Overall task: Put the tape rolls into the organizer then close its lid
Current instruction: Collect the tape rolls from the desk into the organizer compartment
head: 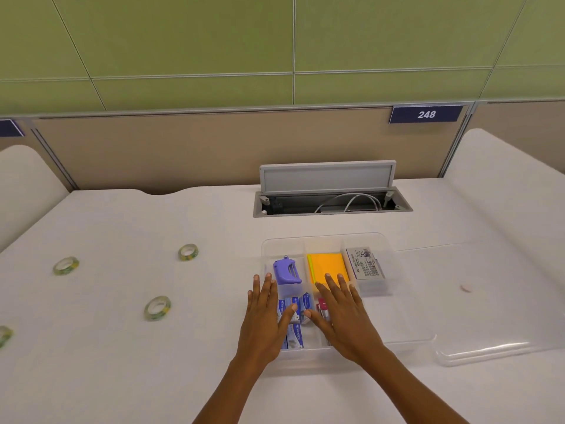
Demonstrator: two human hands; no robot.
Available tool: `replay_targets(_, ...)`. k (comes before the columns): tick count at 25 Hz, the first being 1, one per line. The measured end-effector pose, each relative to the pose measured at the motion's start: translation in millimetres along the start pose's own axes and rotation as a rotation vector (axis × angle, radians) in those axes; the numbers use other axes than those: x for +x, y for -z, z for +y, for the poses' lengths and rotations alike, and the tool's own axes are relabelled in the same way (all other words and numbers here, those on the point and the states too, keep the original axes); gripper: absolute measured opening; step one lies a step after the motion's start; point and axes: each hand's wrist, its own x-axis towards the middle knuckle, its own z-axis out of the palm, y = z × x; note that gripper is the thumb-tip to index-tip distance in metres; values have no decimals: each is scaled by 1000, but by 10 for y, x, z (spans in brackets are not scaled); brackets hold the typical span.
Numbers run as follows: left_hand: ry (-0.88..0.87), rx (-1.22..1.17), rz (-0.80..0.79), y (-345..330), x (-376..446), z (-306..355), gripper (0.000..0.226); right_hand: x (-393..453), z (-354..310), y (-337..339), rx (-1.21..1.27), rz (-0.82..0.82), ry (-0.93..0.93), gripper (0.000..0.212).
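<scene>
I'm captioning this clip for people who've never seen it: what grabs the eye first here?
Two open hands, left and right, hover flat over a clear organizer at centre, where an orange pad and a purple stapler stand out. Tape rolls lie scattered on the white table to the left.

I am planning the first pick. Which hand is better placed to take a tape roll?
The left hand. All four tape rolls lie left of the organizer, and the nearest tape roll is on its side. The right hand would have to cross over.
</scene>
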Motion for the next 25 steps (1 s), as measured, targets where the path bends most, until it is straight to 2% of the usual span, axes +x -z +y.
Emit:
replay_targets(2, -10, 14, 8, -11, -2, -6, 103, -4, 2, -5, 4, -2, -1, 114)
replay_targets(5, -21, 23, 7, -19, -4, -16, 91, -9, -1, 5, 16, -1, 0, 114)
replay_targets(7, -15, 15, 18, -26, -8, -21, 97, -15, -10, 9, 15, 1, -1, 116)
replay_targets(9, -17, 12, 18, -36, -5, -35, 119, -20, -17, 18, 22, 0, -5, 118)
replay_targets(11, -21, 32, 26, -38, 0, -50, 127, -29, -29, 35, 21, -6, -10, 120)
replay_targets(14, -46, 72, 39, -16, -13, -47, 121, -43, -44, 62, 15, -20, -12, 123)
replay_targets(17, -43, 54, 110, 2, -61, -72, 104, -24, -102, 147, -42, -38, 9, 126)
replay_targets(20, -39, 1, 177, 54, -163, -247, 92, 55, -297, 267, -77, -12, 95, 120)
replay_targets(25, 54, -16, 276, 314, -385, -831, 92, 217, -875, 282, 37, -57, 230, 95)
